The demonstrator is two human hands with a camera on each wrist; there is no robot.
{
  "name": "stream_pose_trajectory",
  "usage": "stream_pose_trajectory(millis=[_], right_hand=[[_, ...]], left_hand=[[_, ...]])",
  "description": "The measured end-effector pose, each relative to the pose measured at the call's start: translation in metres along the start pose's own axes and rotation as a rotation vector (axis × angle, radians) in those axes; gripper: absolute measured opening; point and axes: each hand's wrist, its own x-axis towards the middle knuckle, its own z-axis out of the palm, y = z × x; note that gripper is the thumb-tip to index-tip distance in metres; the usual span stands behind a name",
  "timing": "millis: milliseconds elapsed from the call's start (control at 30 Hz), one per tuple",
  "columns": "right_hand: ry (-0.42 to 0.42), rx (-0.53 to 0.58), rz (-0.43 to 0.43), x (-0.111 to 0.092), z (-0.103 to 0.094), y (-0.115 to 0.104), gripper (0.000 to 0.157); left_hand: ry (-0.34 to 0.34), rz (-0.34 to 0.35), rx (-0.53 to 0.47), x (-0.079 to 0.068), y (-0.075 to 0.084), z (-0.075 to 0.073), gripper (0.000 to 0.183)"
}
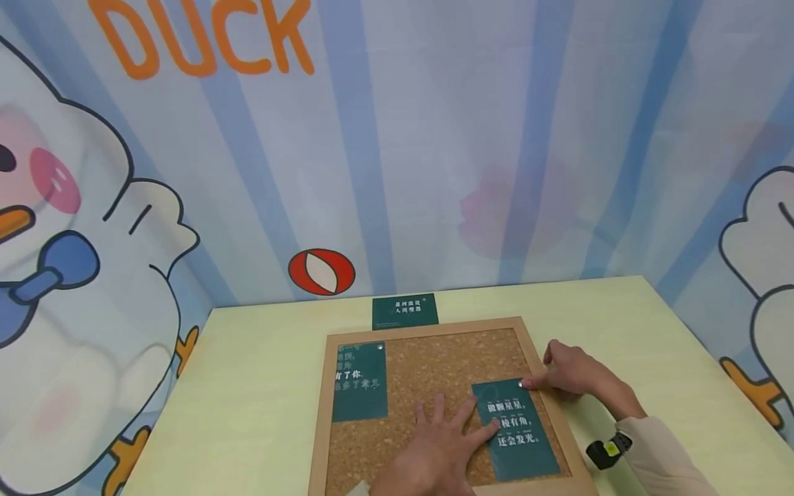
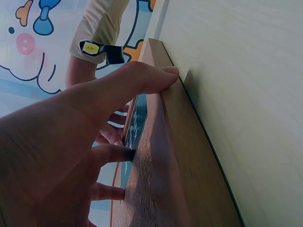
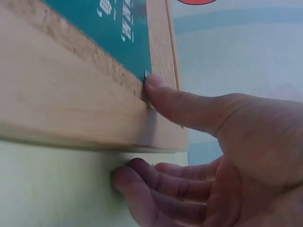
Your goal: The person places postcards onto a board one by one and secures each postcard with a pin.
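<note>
A wood-framed corkboard [image 1: 437, 368] lies on the table. On its right side is a dark green card [image 1: 524, 458] with white writing. A small round white pushpin [image 1: 520, 384] sits at that card's top right corner, and the thumb of my right hand [image 1: 573, 372] presses on it. The other right fingers curl loosely beside the outer frame, low by the table. My left hand [image 1: 434, 444] rests spread on the cork, its fingers reaching the card's left edge. In the left wrist view its thumb [image 2: 151, 78] lies on the near frame bar.
Another green card [image 1: 362, 406] is on the board's upper left, with a pushpin [image 1: 380, 347] at its top right corner. Behind the board, a third green card [image 1: 403, 319] lies on the pale yellow table [image 1: 248, 386]. A cartoon-printed backdrop [image 1: 428, 151] stands behind.
</note>
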Motion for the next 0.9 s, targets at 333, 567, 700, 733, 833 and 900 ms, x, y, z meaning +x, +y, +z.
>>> stream_pose_trajectory(millis=[333, 567, 700, 733, 833, 900], right_hand=[[0.003, -0.010, -0.007, -0.004, 0.004, -0.004, 0.044], [-0.022, 0.009, 0.009, -0.003, -0.003, -0.009, 0.043], [-0.057, 0.021, 0.018, -0.002, -0.005, -0.010, 0.041], [-0.064, 0.028, 0.025, -0.001, -0.006, -0.010, 0.041], [-0.073, 0.042, 0.042, -0.001, -0.005, -0.008, 0.042], [-0.065, 0.044, 0.048, -0.001, -0.004, -0.007, 0.042]], left_hand=[[0.004, 0.006, 0.022, -0.001, 0.001, -0.003, 0.109], [-0.007, 0.032, 0.010, -0.002, -0.003, -0.008, 0.108], [0.043, 0.057, -0.069, -0.003, -0.010, -0.017, 0.098], [0.060, 0.065, -0.104, -0.002, -0.012, -0.020, 0.094], [0.144, 0.098, -0.190, 0.002, -0.028, -0.031, 0.083], [0.222, 0.089, -0.232, 0.005, -0.041, -0.039, 0.077]])
